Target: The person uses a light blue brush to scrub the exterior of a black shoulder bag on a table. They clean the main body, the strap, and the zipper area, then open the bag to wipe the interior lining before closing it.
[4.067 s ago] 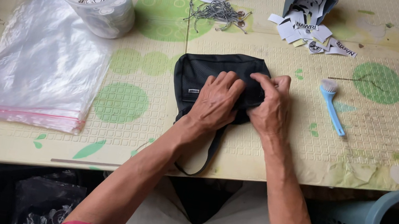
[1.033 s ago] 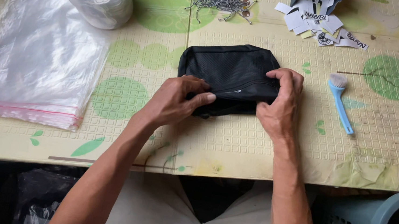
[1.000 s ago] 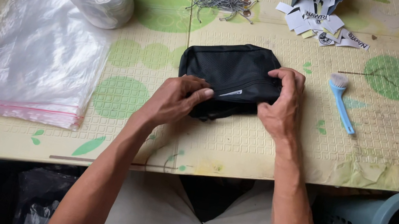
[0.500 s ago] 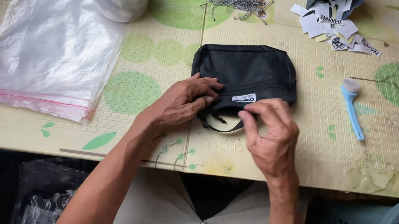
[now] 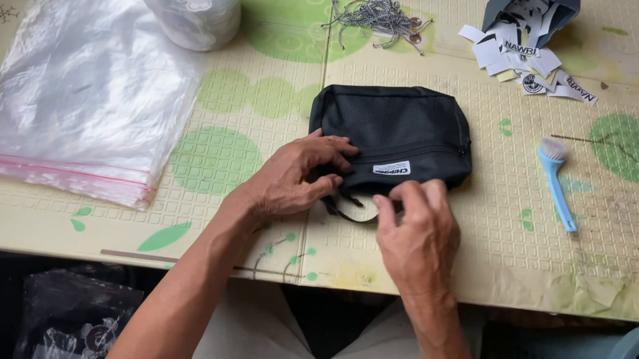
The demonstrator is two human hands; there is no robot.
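The left hand (image 5: 293, 179) lies with curled fingers on the near left edge of the small black fabric zip pouch (image 5: 393, 135), gripping it. The right hand (image 5: 415, 231) pinches, thumb against fingertips, at the pouch's front edge just below the small white label (image 5: 391, 168); exactly what it nips cannot be told. The pouch rests on the yellow-green patterned table covering (image 5: 242, 219), between the stack of clear plastic bags (image 5: 81, 94) and the blue-handled brush (image 5: 557, 182). Half a second ago the right hand covered the label area and a pale opening showed under the pouch; now the label shows, a dark strap loop (image 5: 345, 209) lies beneath, and the hand sits lower.
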